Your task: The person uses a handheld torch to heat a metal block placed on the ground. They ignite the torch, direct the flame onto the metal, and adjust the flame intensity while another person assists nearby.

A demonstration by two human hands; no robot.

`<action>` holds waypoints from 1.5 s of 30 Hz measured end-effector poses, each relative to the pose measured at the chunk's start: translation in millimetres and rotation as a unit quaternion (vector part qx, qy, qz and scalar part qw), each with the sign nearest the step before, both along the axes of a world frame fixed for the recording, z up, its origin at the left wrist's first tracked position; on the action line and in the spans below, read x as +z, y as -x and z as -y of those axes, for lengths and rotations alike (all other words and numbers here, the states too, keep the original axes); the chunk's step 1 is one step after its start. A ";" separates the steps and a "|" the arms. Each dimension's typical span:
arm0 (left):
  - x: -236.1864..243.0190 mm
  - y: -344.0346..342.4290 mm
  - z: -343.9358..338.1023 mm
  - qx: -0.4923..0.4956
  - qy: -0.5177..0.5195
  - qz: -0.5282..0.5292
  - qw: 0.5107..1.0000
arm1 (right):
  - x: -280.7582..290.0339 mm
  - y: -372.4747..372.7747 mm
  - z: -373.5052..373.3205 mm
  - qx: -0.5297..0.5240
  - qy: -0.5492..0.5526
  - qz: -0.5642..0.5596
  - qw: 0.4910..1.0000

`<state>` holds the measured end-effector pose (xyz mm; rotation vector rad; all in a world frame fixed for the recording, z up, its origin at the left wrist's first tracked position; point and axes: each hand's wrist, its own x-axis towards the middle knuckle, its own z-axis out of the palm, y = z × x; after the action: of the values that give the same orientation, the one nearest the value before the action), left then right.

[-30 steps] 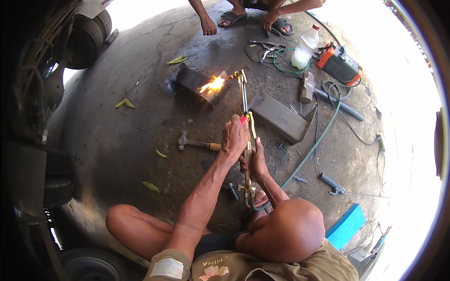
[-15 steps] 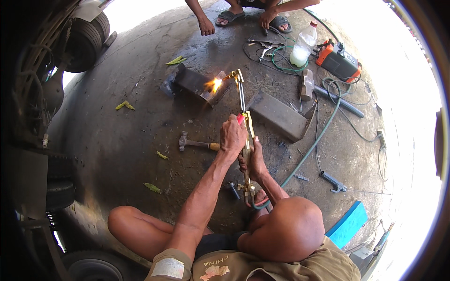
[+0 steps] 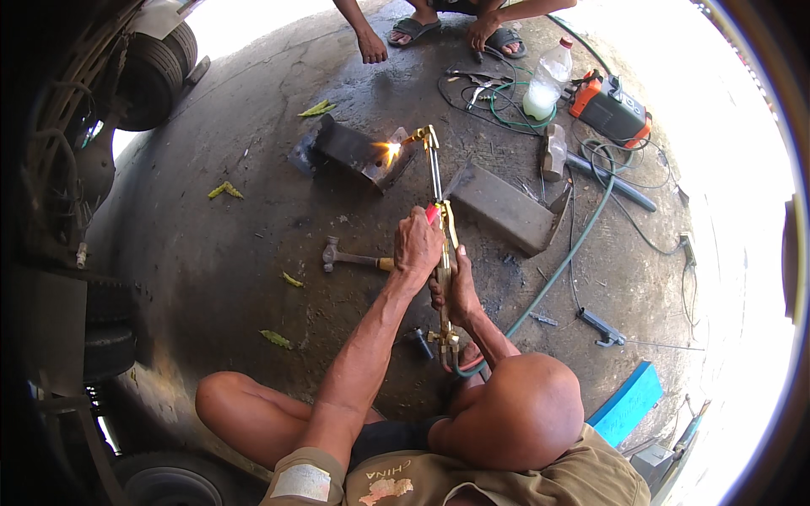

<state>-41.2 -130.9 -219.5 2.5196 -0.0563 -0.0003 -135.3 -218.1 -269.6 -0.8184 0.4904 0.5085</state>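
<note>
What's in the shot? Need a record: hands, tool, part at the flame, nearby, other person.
left hand: closed on the torch, red piece by the fingers
right hand: closed on the torch, lower down
tool: torch lit, flame at the tip
part at flame: dark metal section, flame at its right end
nearby: second metal section, right of torch; hammer, left of hands; plastic bottle and orange-black machine, upper right
other person: hand and sandals visible, top edge

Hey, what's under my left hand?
Your left hand is on the torch; below, a hammer lies on the floor. Its head and some handle show; the handle's far end is covered, so I can't see it.
</note>
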 end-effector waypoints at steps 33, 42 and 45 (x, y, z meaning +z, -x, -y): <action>9.2 -2.5 -2.5 0.017 -0.026 -0.034 0.999 | 1.1 2.9 -6.1 -0.018 -0.014 0.001 1.000; 19.2 -3.2 -15.6 -0.039 -0.042 -0.041 0.998 | 3.2 2.9 -8.3 -0.017 -0.028 -0.020 0.999; 41.5 -2.1 -37.6 -0.153 -0.100 -0.033 0.982 | 6.2 6.4 -3.2 -0.029 -0.041 -0.017 0.999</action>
<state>-39.1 -93.3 -178.0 2.6829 -0.4371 -0.2249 -141.7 -214.9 -263.4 -0.7164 0.5195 0.4873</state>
